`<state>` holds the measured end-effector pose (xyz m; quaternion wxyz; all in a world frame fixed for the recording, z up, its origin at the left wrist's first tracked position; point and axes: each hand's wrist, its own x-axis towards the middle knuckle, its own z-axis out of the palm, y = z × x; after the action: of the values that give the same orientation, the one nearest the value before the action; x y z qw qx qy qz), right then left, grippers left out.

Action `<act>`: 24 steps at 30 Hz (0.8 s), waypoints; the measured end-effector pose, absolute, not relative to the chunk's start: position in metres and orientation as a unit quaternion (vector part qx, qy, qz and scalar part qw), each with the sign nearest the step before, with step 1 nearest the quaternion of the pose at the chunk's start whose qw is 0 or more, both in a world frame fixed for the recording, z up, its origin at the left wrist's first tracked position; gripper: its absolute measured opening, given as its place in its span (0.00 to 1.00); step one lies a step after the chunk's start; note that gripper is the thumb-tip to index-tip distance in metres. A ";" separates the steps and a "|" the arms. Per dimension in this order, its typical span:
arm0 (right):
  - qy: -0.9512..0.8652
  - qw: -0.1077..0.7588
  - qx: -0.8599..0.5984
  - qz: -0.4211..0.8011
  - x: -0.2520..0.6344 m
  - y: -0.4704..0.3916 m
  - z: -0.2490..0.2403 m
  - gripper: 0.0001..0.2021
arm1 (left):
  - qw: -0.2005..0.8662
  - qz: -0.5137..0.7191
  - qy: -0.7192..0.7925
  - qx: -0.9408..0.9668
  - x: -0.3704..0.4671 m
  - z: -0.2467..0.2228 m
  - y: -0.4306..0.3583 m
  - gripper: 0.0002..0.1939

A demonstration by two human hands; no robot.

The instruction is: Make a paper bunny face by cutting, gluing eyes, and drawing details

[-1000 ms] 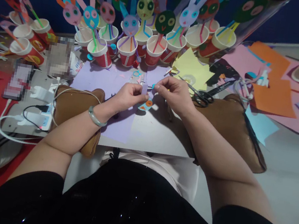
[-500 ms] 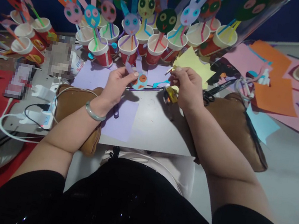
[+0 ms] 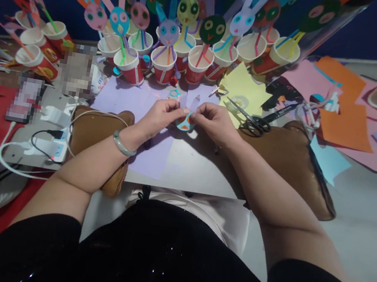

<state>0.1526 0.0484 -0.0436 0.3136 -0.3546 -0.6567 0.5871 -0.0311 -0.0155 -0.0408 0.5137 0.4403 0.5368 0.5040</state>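
Between my two hands is a small light-blue paper rabbit face (image 3: 184,125) with orange eye and mouth pieces and purple ears standing up. My left hand (image 3: 164,116) pinches its left edge between thumb and fingers. At its right edge, the thumb and fingertips of my right hand (image 3: 216,121) close over one orange eye. Purple paper sheets (image 3: 152,156) lie beneath and beside my left hand. Black scissors (image 3: 255,123) rest to the right of my right hand, partly over a yellow paper piece (image 3: 246,93).
Paper cups (image 3: 163,64) holding paper animal faces on bent straws line the back. Brown leather pouches (image 3: 290,164) flank my forearms. A phone (image 3: 25,100) and a power strip (image 3: 60,145) with cables sit left. Orange paper (image 3: 344,125) and pink sheets lie right.
My right hand has come left and down to the paper face, which my left hand has moved slightly right. The scissors beside my right hand now show more fully.
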 end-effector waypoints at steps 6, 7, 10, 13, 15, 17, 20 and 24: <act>-0.662 0.331 -0.338 0.582 0.154 0.049 -0.042 0.19 | 0.493 0.503 0.544 0.456 -0.032 -0.034 -0.015 0.21; -0.664 0.332 -0.332 0.582 0.154 0.049 -0.042 0.19 | 0.489 0.504 0.543 0.461 -0.032 -0.034 -0.015 0.20; -0.676 0.333 -0.322 0.574 0.154 0.048 -0.040 0.19 | 0.477 0.508 0.539 0.474 -0.033 -0.033 -0.015 0.18; -0.683 0.333 -0.327 0.561 0.155 0.048 -0.037 0.19 | 0.476 0.512 0.536 0.474 -0.032 -0.034 -0.016 0.18; -0.684 0.330 -0.329 0.561 0.155 0.049 -0.037 0.21 | 0.475 0.519 0.533 0.470 -0.031 -0.035 -0.016 0.18; -0.681 0.332 -0.328 0.564 0.156 0.050 -0.038 0.22 | 0.469 0.533 0.531 0.463 -0.030 -0.036 -0.015 0.17; -0.668 0.349 -0.327 0.570 0.156 0.054 -0.042 0.24 | 0.462 0.557 0.535 0.437 -0.031 -0.036 -0.012 0.17; -0.655 0.374 -0.318 0.574 0.158 0.059 -0.046 0.21 | 0.477 0.552 0.546 0.412 -0.034 -0.038 -0.008 0.20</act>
<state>0.1582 0.0592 -0.0461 0.3735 -0.3181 -0.6552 0.5744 -0.0335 -0.0076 -0.0378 0.4769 0.4117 0.5458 0.5524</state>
